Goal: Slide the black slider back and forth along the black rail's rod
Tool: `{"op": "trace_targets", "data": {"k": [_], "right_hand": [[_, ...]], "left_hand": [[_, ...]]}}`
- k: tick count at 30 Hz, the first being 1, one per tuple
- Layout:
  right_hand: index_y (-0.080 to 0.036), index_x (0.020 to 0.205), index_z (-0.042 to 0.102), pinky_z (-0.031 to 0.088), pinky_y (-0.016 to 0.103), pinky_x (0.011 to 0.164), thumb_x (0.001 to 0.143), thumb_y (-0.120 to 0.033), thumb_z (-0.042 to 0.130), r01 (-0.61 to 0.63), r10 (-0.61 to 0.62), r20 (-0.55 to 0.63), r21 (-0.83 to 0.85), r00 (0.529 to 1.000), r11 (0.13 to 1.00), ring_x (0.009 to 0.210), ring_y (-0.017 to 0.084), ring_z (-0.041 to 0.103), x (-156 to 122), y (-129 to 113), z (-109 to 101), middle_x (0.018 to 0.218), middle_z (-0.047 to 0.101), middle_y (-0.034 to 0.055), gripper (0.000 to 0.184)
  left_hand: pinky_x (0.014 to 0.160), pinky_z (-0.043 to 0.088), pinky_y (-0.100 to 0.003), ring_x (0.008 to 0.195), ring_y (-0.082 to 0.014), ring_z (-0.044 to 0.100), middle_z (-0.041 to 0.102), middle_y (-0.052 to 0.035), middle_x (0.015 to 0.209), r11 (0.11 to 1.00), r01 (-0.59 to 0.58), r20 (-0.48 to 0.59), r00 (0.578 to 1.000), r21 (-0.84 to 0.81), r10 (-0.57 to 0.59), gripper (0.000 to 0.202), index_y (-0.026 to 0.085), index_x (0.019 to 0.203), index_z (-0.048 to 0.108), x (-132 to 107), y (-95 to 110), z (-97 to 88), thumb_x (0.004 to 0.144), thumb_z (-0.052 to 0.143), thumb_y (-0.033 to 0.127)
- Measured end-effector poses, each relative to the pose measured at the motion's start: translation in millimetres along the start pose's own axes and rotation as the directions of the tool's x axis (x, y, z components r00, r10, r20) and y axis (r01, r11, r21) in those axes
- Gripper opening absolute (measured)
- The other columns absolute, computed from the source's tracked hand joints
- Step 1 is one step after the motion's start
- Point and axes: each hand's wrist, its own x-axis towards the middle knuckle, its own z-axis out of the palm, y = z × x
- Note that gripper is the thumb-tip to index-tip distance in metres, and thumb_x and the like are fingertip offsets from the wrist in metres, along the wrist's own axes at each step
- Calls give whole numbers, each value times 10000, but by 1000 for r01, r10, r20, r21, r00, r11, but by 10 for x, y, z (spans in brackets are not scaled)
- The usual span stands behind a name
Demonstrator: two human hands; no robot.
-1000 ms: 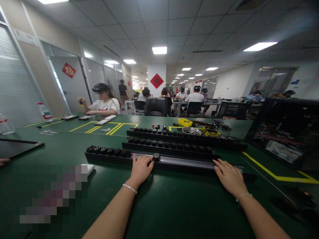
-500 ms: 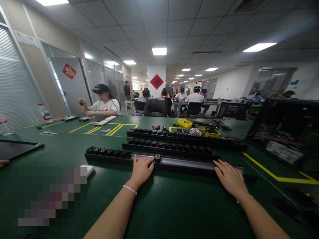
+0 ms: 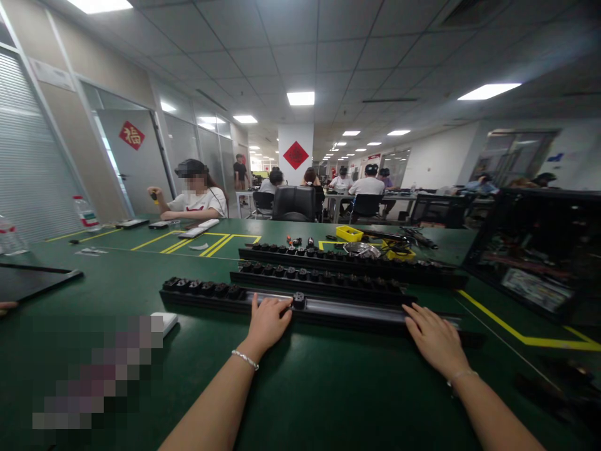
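Note:
A long black rail (image 3: 347, 310) with a silver channel lies across the green table in front of me. Several black socket modules (image 3: 201, 287) fill its left end. My left hand (image 3: 267, 321) rests on the rail's near edge, fingers curled against a single black module (image 3: 297, 299) seated in the channel. My right hand (image 3: 434, 338) lies flat on the rail's right part, fingers stretched out, holding nothing. Two more black rails (image 3: 323, 280) loaded with modules lie just behind.
A yellow bin (image 3: 349, 233) and a metal dish (image 3: 361, 248) stand behind the rails. A black crate (image 3: 535, 250) sits at the right, a dark tray (image 3: 28, 279) at the left, a small white box (image 3: 164, 322) near my left arm. A person (image 3: 195, 194) sits across; others work farther back.
My left hand has crept slightly right along the rail with the single module. My right hand stays put.

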Motion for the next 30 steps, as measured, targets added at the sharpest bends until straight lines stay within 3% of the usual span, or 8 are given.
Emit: {"op": "trace_targets", "data": {"k": [22, 30], "right_hand": [[-277, 1306, 410, 195, 468, 1042, 843, -535, 135, -20, 19, 41, 27, 999, 999, 1290, 214, 264, 9, 6, -13, 1385, 377, 5, 598], [-288, 1296, 419, 208, 456, 1035, 847, -516, 152, -3, 3, 3, 10, 1000, 1000, 1281, 209, 280, 19, 35, 42, 1373, 394, -5, 570]], "left_hand": [[1044, 71, -547, 969, -193, 515, 634, 8, 916, 999, -1, 34, 999, 40, -1, 334, 373, 1135, 547, 6, 35, -21, 828, 417, 393], [1044, 60, -545, 986, -200, 508, 629, 4, 914, 998, 17, 58, 998, 53, -20, 339, 383, 1139, 543, 13, 57, -37, 822, 424, 391]]}}
